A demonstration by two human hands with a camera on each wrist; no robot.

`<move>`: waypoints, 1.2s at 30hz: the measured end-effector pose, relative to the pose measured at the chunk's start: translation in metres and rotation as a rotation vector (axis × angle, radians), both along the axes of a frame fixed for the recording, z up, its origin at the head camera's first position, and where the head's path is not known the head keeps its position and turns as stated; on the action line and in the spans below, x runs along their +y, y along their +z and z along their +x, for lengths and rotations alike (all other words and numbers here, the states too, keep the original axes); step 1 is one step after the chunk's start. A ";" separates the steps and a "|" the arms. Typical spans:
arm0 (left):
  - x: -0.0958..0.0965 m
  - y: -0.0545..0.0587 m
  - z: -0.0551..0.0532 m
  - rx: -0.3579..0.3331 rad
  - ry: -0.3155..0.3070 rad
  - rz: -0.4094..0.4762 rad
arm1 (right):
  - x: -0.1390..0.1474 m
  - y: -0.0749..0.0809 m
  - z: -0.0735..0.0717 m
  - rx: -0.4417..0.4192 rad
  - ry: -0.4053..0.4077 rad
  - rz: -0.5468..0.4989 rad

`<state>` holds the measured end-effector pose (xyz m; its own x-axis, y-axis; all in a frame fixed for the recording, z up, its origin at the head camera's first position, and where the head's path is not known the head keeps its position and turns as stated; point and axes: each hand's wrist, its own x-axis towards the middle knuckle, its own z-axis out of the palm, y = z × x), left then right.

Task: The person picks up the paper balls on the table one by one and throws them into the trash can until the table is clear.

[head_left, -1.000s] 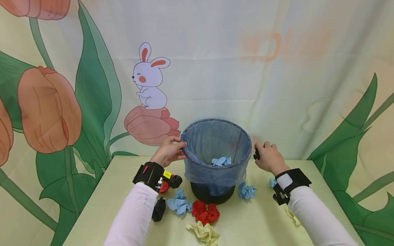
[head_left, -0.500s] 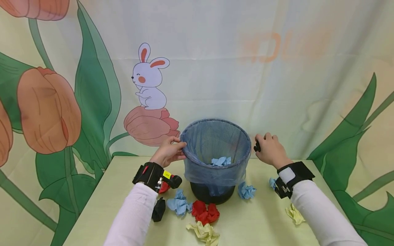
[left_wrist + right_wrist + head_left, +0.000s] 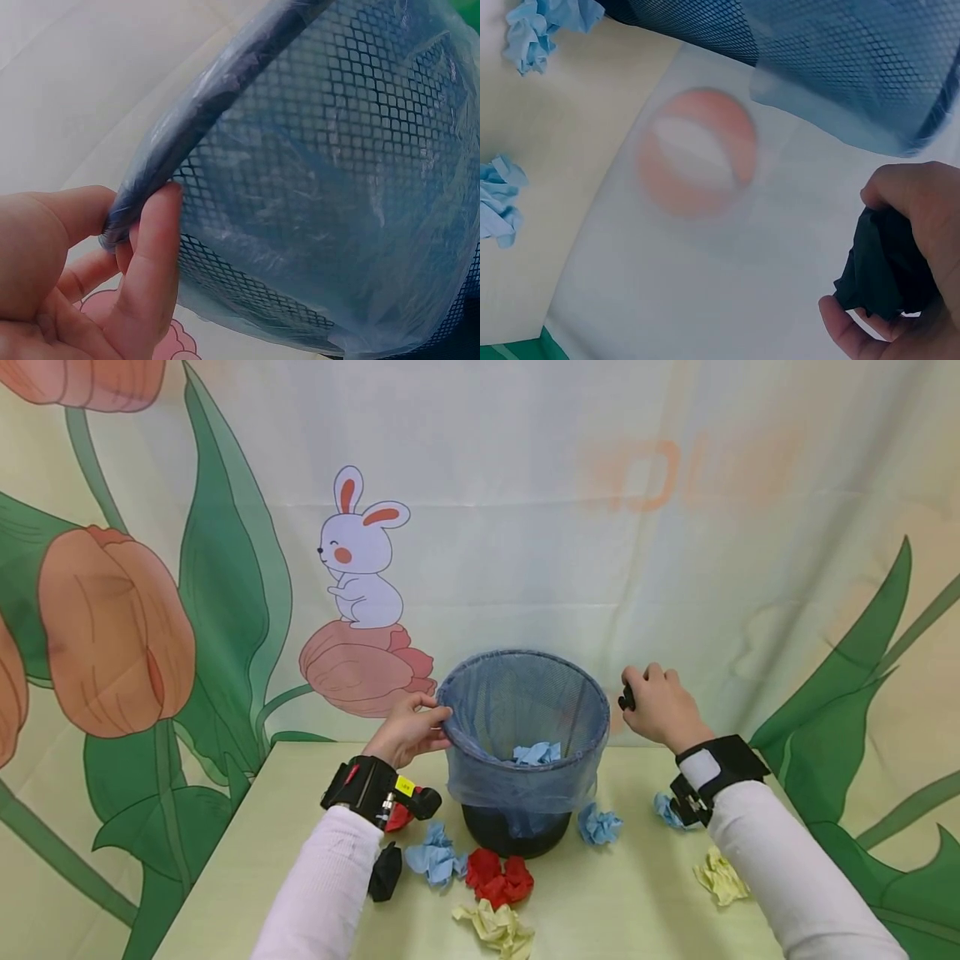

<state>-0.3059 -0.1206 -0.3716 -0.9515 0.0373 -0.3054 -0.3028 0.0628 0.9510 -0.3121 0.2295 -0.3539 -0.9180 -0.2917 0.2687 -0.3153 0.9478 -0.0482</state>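
Observation:
A black mesh wastebasket lined with a translucent blue bag stands at the table's back. My left hand pinches its rim at the left; in the left wrist view the thumb lies on one side of the rim and fingers on the other. Right of the basket, raised about rim height and apart from it, my right hand grips a black crumpled paper ball, mostly covered by the hand in the head view. Inside the basket lies a light blue crumpled paper ball.
Around the basket's foot lie blue paper balls, red ones, a black one and a yellow one. Farther right are another blue ball and a yellow ball. A printed curtain hangs close behind the table.
My right hand has risen with the black paper ball, staying right of the basket. My left hand has kept its hold on the rim.

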 end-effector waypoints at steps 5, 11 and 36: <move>-0.001 -0.001 -0.001 -0.001 -0.002 0.003 | -0.002 0.010 -0.001 0.012 0.008 -0.004; -0.001 -0.001 -0.001 0.000 -0.003 0.002 | -0.009 0.022 -0.001 0.026 0.023 0.001; -0.001 0.000 0.000 -0.001 -0.009 0.019 | -0.063 0.054 0.016 0.085 0.247 0.052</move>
